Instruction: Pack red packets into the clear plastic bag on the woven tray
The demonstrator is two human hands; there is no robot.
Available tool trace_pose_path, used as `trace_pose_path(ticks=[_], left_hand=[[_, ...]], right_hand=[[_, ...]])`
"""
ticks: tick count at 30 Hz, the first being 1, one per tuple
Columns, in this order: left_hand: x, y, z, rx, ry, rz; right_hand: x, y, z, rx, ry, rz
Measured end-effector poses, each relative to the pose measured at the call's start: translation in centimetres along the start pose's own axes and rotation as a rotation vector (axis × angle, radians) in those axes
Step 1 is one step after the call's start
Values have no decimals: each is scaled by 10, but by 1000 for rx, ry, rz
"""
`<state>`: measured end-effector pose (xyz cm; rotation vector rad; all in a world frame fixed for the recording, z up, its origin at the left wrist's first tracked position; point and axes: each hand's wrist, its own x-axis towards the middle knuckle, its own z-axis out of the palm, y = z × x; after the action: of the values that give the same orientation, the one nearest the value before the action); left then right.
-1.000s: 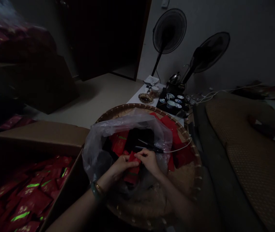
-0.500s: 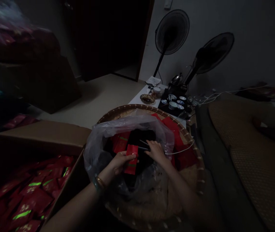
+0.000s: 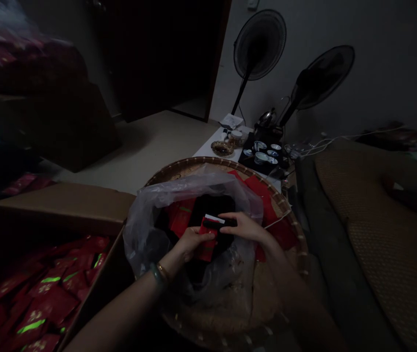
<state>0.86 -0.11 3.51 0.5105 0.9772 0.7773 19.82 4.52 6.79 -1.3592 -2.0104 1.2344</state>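
While the left hand (image 3: 194, 243) pinches a small red packet (image 3: 207, 250) between thumb and fingers, in the head view, the right hand (image 3: 244, 226) grasps a slim black tool (image 3: 214, 224) that lies across the packet's upper end, a pale strip showing along its far edge. The packet is held up over the dark inside of an open clear plastic bag (image 3: 194, 184), which rests in a round woven tray (image 3: 173, 166). A white cord (image 3: 277, 220) runs out from behind the right wrist, near red wrappers (image 3: 262, 188) on the tray's right side. To the left, a cardboard box (image 3: 65, 199) holds many red packs (image 3: 47, 308), some with bright green strips. Beyond the tray, small cups (image 3: 261, 158) sit on a black surface, with two fans (image 3: 260, 45) behind them.
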Motion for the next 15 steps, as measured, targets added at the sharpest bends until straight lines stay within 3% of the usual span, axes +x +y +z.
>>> trace_pose_path(ticks=[5, 15], left_hand=[[0, -1, 7, 17, -17, 7], [0, -11, -1, 55, -57, -20]], right_hand=[[3, -1, 6, 28, 58, 25], [6, 6, 8, -3, 94, 25]])
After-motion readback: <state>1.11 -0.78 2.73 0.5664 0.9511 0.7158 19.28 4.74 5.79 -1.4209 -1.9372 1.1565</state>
